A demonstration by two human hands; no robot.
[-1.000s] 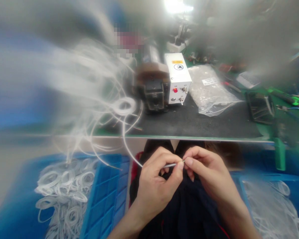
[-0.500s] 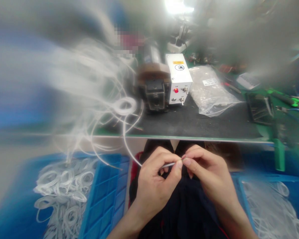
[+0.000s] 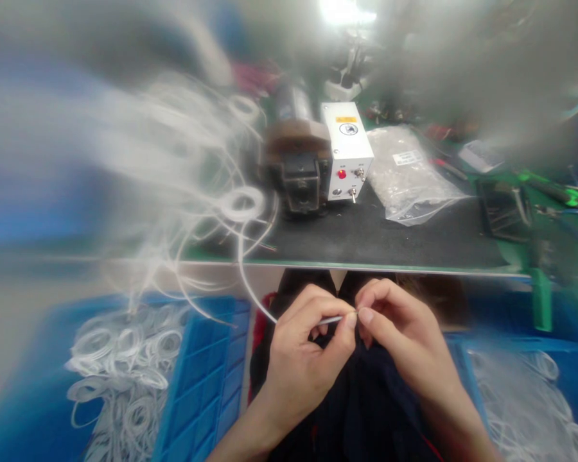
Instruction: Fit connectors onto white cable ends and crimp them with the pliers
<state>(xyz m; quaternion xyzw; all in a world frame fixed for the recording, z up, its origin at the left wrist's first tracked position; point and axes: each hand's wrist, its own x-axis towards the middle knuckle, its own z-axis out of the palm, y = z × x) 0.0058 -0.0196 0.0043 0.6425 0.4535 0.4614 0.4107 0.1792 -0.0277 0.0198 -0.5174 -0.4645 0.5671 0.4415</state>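
My left hand [image 3: 308, 353] is closed on a white cable [image 3: 254, 292], pinching it close to its end between thumb and forefinger. From there the cable runs up over the table edge to a coil [image 3: 242, 204] on the bench. Beside it my right hand [image 3: 402, 333] is closed too, its thumb and forefinger together at the cable's tip. The thin wire ends there are mostly hidden by the fingertips. Both hands are held above my lap, just in front of the bench edge.
A machine with a white control box [image 3: 350, 151] and lit red button stands on the black mat [image 3: 366, 240]. A clear plastic bag [image 3: 409, 173] lies right of it. Blue crates [image 3: 197, 385] of coiled cables flank my legs. Loose cables hang over the bench's left edge.
Both hands have shifted very slightly to the right. The right fingertips have moved a little along the cable's tip, away from the left thumb.
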